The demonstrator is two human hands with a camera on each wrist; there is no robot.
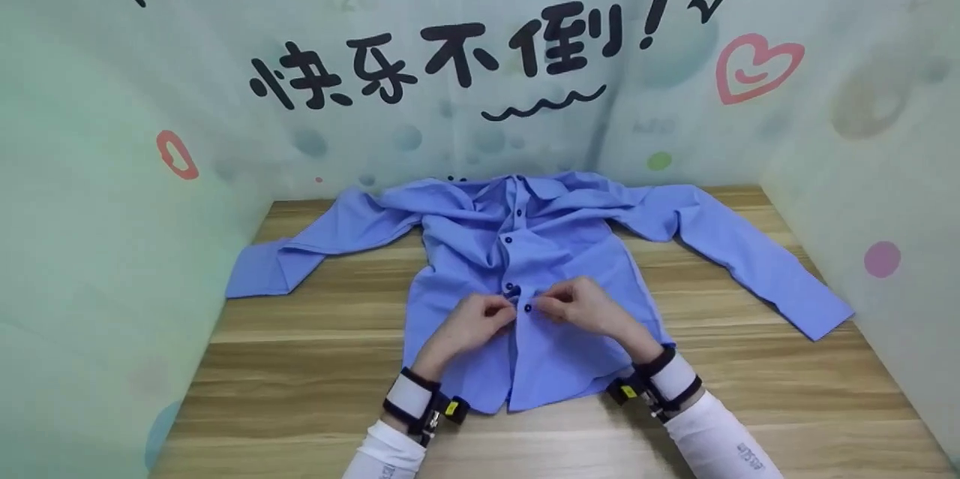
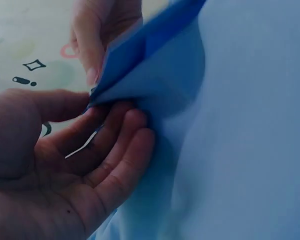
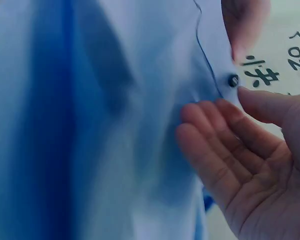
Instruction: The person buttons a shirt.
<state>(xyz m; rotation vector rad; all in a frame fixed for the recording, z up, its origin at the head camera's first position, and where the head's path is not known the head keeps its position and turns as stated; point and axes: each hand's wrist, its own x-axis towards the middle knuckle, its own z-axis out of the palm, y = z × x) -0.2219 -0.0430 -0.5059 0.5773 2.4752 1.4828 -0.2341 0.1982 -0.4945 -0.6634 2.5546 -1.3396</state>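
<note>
A blue long-sleeved shirt [image 1: 465,246] lies front up with its collar at the far side and dark buttons down its front. My left hand [image 1: 472,323] pinches the edge of the front opening between thumb and fingers, as the left wrist view shows with the blue cloth [image 2: 155,75]. Close beside it, my right hand [image 1: 589,306] pinches the button band next to a dark button [image 1: 528,308]. In the right wrist view that button [image 3: 233,80] sits just above the thumb tip, outside the grip. The raised cloth hides part of both hands' fingertips.
The shirt rests on a wood-grain table [image 1: 300,374]. One sleeve [image 1: 757,269] reaches the table's right edge, while the other sleeve [image 1: 262,269] lies folded at the left. A pale printed curtain [image 1: 405,141] stands behind, with pale walls at both sides.
</note>
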